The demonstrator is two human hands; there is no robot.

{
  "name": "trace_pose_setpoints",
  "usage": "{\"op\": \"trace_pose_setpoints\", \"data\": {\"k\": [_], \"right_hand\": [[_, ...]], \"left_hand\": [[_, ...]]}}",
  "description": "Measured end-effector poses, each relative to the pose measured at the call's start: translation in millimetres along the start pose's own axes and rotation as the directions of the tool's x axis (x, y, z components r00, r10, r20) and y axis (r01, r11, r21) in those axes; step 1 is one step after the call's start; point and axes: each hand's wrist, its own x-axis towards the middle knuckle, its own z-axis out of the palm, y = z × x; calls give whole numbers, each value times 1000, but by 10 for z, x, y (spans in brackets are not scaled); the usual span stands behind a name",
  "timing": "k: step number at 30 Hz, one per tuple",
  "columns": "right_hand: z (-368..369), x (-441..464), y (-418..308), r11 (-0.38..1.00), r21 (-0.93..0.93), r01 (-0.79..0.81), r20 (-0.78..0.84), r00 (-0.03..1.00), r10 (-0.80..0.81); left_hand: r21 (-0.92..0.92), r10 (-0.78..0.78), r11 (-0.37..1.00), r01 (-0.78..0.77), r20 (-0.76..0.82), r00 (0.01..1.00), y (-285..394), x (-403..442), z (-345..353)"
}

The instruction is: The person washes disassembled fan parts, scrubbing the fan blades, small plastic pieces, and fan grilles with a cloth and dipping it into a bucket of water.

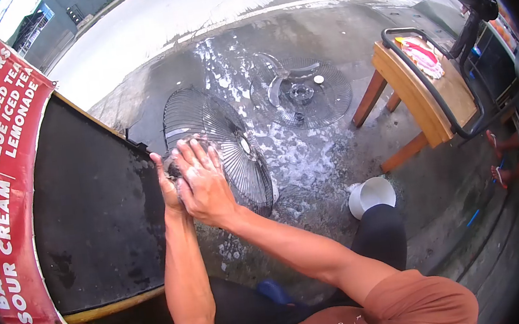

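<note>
In front of the fan guard, my left hand (170, 187) and my right hand (205, 185) are pressed together. Between them is a dark, soapy wad (174, 170), mostly covered, so its kind is unclear. Suds coat my right fingers, which lie over the wad, while my left thumb points up. Just beyond my hands, a black wire fan guard (230, 121) stands tilted, with a pale round centre. A second wire fan guard (334, 91) lies flat on the wet ground, with fan blades (277, 87) on it.
Foam (300, 158) covers the pavement. A white bucket (370, 196) stands by my right knee. At right are a wooden stool (413, 92) with a dark tubular frame, a black fan stand (470, 32) and a person's feet (498, 175). A black board (97, 210) and red banner (6, 188) flank the left.
</note>
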Motion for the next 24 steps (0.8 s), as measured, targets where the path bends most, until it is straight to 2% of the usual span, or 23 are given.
{"op": "trace_pose_setpoints", "data": {"k": [1,4,5,7,8,10,12,13,14,16,17,19,21,22,24], "right_hand": [[3,19,31,999,-7,33,10,999,-33],[-23,48,248,991,-19,129,7,992,-129],[-41,50,348,996,18,88,-17,996,-88],[-56,16,577,996,91,7,-59,998,-1],[-24,-50,761,983,148,-105,-85,989,119],[33,-158,1047,911,264,-318,-118,927,357],[52,-172,1076,903,221,-368,-100,913,396],[-1,-122,980,899,199,-391,-88,906,414],[-4,-83,826,904,226,-364,-105,913,394],[-111,55,388,977,77,-201,-69,976,206],[-129,125,222,994,11,-105,-41,994,106],[-72,283,120,998,-57,19,51,999,-16],[-15,347,186,994,-68,88,114,990,-80],[-39,364,236,990,-65,124,116,986,-116],[-39,300,370,999,28,28,30,999,-29]], "left_hand": [[-68,12,998,-12,6,1000,24,-11,0],[4,88,996,-88,-19,996,21,-43,-152],[2,93,996,-93,32,995,5,-27,-201],[108,104,991,-77,-275,956,-10,-50,132],[-21,6,1000,-7,-33,999,-23,-7,51],[128,-19,991,30,-88,996,-23,5,89],[243,-24,968,57,-134,991,-63,26,187],[246,-21,968,45,-99,995,-102,48,182],[251,-14,967,30,-65,998,-126,83,155],[259,-6,966,0,22,1000,-91,129,85],[296,59,953,-63,24,998,-92,125,-5],[-77,93,993,-91,24,995,-94,66,56],[0,167,986,-168,68,984,-75,62,-46],[73,170,982,-172,34,985,-40,49,-3],[202,151,970,-133,-76,986,-40,60,72]]}}
